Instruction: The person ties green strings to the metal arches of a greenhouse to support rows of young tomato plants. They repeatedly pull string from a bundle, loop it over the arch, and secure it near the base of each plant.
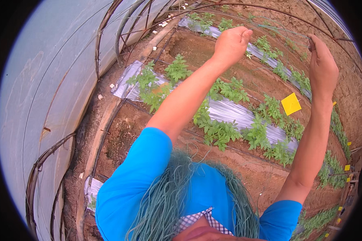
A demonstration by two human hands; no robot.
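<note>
Both arms are raised away from the body, above rows of leafy green plants. My left hand (233, 43) is closed near the top middle, with thin green twine (277, 28) at its fingers. At the upper right, my right hand (322, 63) pinches the same twine between thumb and fingertips. The strands run between the two hands. A thick bundle of green twine (166, 186) hangs around the neck over the blue shirt (132, 168), falling down both sides of the chest.
Young plants (220, 132) grow along silver plastic mulch (232, 114). A yellow card (291, 104) stands among them. Curved rusty poles (101, 39) and plastic sheeting (48, 75) rise at the left. A dark hose (108, 126) lies along the soil edge. Thin wires cross overhead.
</note>
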